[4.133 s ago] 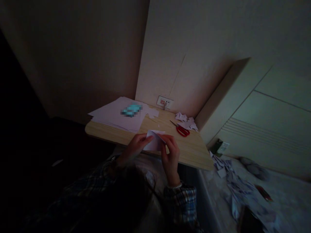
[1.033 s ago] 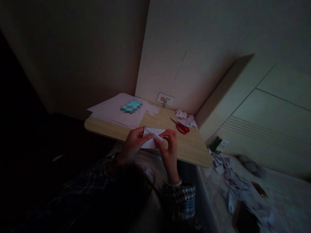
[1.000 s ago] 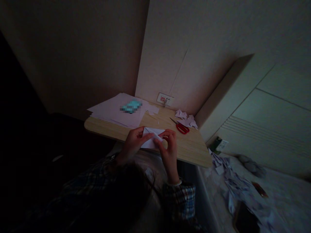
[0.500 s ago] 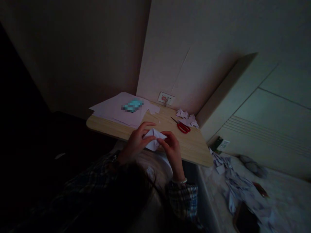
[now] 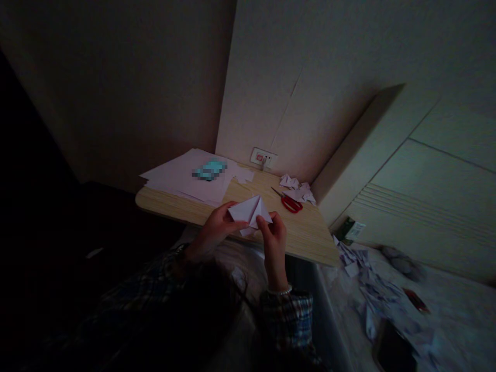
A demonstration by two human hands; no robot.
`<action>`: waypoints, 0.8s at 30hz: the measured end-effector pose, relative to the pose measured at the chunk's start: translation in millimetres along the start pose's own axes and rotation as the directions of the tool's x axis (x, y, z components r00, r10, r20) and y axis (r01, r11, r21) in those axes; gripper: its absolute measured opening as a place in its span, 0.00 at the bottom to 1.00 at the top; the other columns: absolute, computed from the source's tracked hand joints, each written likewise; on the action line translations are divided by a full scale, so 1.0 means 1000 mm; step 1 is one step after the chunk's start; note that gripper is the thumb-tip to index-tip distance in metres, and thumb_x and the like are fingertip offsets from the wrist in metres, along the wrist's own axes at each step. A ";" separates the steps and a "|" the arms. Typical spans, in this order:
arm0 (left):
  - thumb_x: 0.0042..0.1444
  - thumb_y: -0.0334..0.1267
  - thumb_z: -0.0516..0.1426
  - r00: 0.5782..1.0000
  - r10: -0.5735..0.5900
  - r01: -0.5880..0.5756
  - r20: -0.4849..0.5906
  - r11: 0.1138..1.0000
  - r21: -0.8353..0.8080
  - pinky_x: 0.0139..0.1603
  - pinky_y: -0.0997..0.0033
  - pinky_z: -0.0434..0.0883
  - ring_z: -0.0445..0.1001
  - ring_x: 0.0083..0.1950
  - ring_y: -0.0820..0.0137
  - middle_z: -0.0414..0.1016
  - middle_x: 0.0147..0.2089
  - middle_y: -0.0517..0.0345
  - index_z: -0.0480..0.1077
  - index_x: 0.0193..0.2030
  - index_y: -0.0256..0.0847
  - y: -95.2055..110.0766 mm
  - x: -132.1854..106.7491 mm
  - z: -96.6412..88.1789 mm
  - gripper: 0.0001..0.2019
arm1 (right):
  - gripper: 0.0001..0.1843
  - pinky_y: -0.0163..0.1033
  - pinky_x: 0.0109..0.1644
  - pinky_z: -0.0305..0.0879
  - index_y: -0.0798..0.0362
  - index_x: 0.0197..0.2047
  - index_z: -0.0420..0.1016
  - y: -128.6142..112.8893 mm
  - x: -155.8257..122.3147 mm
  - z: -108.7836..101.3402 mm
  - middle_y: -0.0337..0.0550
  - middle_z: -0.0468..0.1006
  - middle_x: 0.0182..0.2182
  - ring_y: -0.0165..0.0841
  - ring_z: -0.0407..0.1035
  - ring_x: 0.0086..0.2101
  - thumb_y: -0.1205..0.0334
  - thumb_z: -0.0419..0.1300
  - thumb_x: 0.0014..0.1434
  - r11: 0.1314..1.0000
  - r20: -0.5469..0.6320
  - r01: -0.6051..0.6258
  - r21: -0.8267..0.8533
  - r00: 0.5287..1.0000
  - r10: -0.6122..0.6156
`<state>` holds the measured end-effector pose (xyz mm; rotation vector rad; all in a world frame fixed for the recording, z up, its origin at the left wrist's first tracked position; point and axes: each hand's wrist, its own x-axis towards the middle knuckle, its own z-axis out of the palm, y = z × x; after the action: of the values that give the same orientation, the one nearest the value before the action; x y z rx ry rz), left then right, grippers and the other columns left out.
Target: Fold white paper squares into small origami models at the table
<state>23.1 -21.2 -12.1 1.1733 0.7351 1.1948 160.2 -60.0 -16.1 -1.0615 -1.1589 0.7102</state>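
Observation:
A folded piece of white paper (image 5: 248, 210) is held up over the front edge of the wooden table (image 5: 310, 235). My left hand (image 5: 219, 225) pinches its left side, thumb along the lower edge. On the right side, my right hand (image 5: 273, 230) grips it with the thumb pressed on the front face near a crease. A flap of the paper hangs below, between the two thumbs. Red-handled scissors (image 5: 291, 204) lie on the table beyond my right hand, beside several small folded paper pieces (image 5: 298, 192).
Large white sheets (image 5: 174, 178) are stacked at the table's left, with a blurred turquoise object (image 5: 210, 170) on top. A wall socket (image 5: 264, 157) sits behind the table. To the right, a bed (image 5: 453, 310) bears many folded papers (image 5: 383, 294) and a dark device (image 5: 394, 349).
The folded paper has been turned and raised slightly, so a wider face with a slanting crease shows. Both hands have shifted their hold, and my left fingers have moved lower behind it.

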 end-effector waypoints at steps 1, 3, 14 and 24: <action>0.33 0.34 0.67 1.000 0.000 0.000 -0.003 1.000 0.005 0.43 0.67 0.72 0.76 0.39 0.65 0.77 0.35 0.57 0.68 0.38 0.36 0.001 -0.001 0.000 0.21 | 0.13 0.33 0.28 0.57 0.51 0.27 0.62 0.000 0.000 0.000 0.31 0.65 0.22 0.26 0.59 0.23 0.54 0.62 0.52 1.000 0.002 -0.001 0.000 1.000 0.001; 0.32 0.33 0.67 1.000 -0.007 0.007 -0.004 1.000 0.017 0.41 0.67 0.72 0.76 0.39 0.64 0.77 0.35 0.57 0.68 0.37 0.37 0.003 -0.003 0.001 0.22 | 0.14 0.33 0.28 0.57 0.51 0.27 0.61 0.001 -0.001 0.000 0.31 0.64 0.22 0.26 0.59 0.24 0.54 0.62 0.52 1.000 0.004 0.001 0.010 1.000 -0.001; 0.30 0.32 0.67 0.999 -0.039 0.040 -0.021 0.998 0.042 0.36 0.70 0.73 0.76 0.34 0.67 0.76 0.30 0.62 0.65 0.36 0.38 0.011 -0.005 0.001 0.23 | 0.14 0.31 0.28 0.58 0.51 0.27 0.61 0.001 -0.002 0.002 0.31 0.65 0.22 0.26 0.60 0.24 0.55 0.63 0.51 0.999 0.035 0.019 0.038 0.999 -0.021; 0.34 0.34 0.66 1.000 0.008 -0.010 0.019 0.996 0.094 0.37 0.71 0.73 0.78 0.38 0.66 0.77 0.36 0.58 0.63 0.45 0.39 0.007 -0.005 -0.001 0.28 | 0.12 0.34 0.29 0.59 0.52 0.28 0.65 -0.004 -0.002 0.001 0.34 0.64 0.23 0.28 0.59 0.26 0.53 0.57 0.56 0.998 0.088 0.068 -0.017 0.994 -0.066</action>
<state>18.9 -26.0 -6.0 1.2655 0.7797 1.1653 158.2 -63.5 -12.9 -1.0118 -1.2738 0.6988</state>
